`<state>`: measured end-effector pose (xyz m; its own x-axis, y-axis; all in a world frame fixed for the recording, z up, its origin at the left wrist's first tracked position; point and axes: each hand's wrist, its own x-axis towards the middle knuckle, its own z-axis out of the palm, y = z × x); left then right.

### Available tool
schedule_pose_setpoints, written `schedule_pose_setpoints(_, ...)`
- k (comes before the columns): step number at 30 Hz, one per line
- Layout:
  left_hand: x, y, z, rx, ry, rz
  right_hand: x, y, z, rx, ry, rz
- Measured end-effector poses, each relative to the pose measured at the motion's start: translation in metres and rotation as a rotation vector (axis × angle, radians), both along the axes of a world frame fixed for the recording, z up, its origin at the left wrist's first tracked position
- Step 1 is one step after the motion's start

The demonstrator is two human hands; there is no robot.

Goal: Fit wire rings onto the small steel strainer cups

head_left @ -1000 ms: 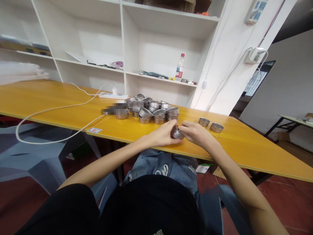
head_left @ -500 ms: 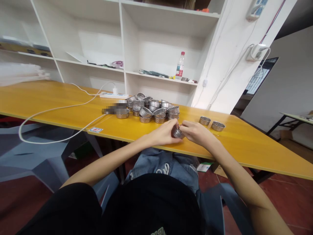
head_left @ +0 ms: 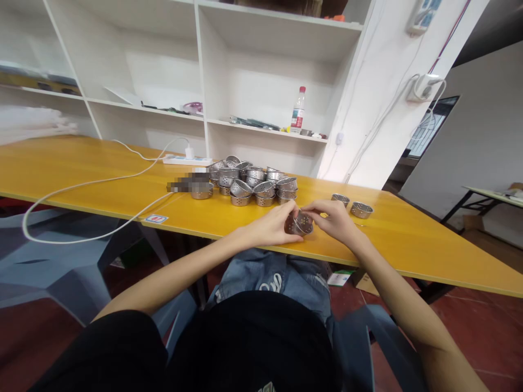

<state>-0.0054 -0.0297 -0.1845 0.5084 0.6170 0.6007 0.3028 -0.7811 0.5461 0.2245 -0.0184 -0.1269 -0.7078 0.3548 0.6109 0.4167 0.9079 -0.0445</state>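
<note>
Above the table's front edge, my left hand [head_left: 274,224] grips a small perforated metal cup [head_left: 303,224] from its left side. The cup is tilted, with its dotted holes showing. At its upper rim the fingertips of my right hand [head_left: 332,216] are pinched together. Whatever thin thing they hold, if any, is too small to make out. Beyond my hands stands a stacked heap of similar metal cups [head_left: 241,188]. To the right, two more cups, one nearer [head_left: 362,210] and one partly behind my right hand [head_left: 340,199], rest on the table.
The yellow table [head_left: 412,239] runs across the view. A white cable [head_left: 81,182] loops over its front edge from a power strip [head_left: 186,160]. White shelves behind hold a bottle [head_left: 298,111]. Blue-grey stools [head_left: 53,267] stand at the left. A thin piece lies near the right cups.
The cup in my left hand has turned and shows more of its perforated surface. My right hand has shifted slightly right, its fingers extended more along the rim.
</note>
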Motion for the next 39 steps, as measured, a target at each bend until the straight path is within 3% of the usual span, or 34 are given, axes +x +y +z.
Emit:
schedule_pose_setpoints(6, 0.003, 0.001, -0.005, 0.014, -0.107, -0.125, -0.007, -0.005, -0.002, 0.023, 0.023, 0.034)
schedule_pose_setpoints(12, 0.002, -0.001, -0.003, -0.012, -0.114, -0.142, -0.012, -0.014, -0.008, 0.074, -0.102, 0.007)
schedule_pose_setpoints(17, 0.0, 0.0, -0.001, 0.001, -0.05, -0.02, -0.016, -0.019, -0.006, -0.035, -0.209, -0.057)
schedule_pose_setpoints(22, -0.006, 0.0, 0.001, -0.045, 0.078, 0.124, -0.018, -0.022, 0.001, -0.21, -0.223, 0.025)
schedule_pose_setpoints(24, -0.013, -0.001, 0.003, -0.046, 0.142, 0.199, -0.012, -0.019, 0.007, -0.21, -0.142, 0.031)
schedule_pose_setpoints(28, -0.036, -0.002, 0.006, -0.06, 0.287, 0.431, 0.022, -0.001, 0.027, -0.057, 0.059, -0.2)
schedule_pose_setpoints(31, -0.049, 0.0, 0.004, 0.013, 0.408, 0.595, 0.052, 0.018, 0.039, -0.115, -0.068, -0.475)
schedule_pose_setpoints(33, -0.051, 0.002, 0.001, 0.108, 0.46, 0.717, 0.062, 0.03, 0.043, -0.19, -0.148, -0.584)
schedule_pose_setpoints(35, -0.049, 0.004, -0.002, 0.17, 0.466, 0.79, 0.059, 0.041, 0.046, -0.253, -0.24, -0.636)
schedule_pose_setpoints(39, -0.045, 0.004, -0.002, 0.142, 0.469, 0.785, 0.031, 0.065, 0.051, -0.418, -0.515, -0.697)
